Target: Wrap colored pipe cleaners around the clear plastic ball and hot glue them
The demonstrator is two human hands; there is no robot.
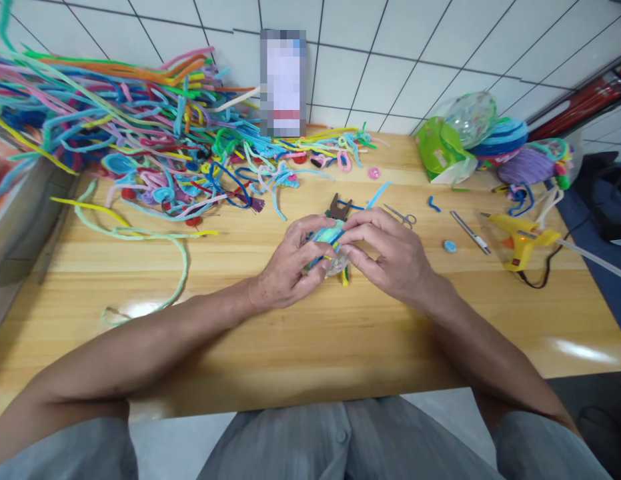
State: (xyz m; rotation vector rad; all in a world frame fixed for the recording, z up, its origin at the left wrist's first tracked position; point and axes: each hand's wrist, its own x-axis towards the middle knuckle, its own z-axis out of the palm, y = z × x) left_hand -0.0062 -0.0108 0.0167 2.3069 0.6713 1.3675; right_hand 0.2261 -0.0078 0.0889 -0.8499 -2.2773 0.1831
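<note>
In the middle of the table my left hand [296, 263] is closed around a small light blue and green pipe-cleaner piece [331, 233], with dark blue and yellow strips across it. Clear, shiny material shows at its underside. My right hand [390, 253] pinches at the piece's right side, its fingertips on a dark blue pipe cleaner [336, 240]. The fingers hide much of the piece. Just beyond them lies a brown forked tool head [339, 207], like plier jaws, its other end hidden. A yellow and green bit [345, 275] sticks out below.
A heap of coloured pipe cleaners [140, 127] covers the back left. A phone [283, 83] leans against the tiled wall. To the right lie scissors [403, 217], a utility knife [470, 232], a yellow glue gun [523, 240], a blue disc [449, 246] and a green packet [443, 150].
</note>
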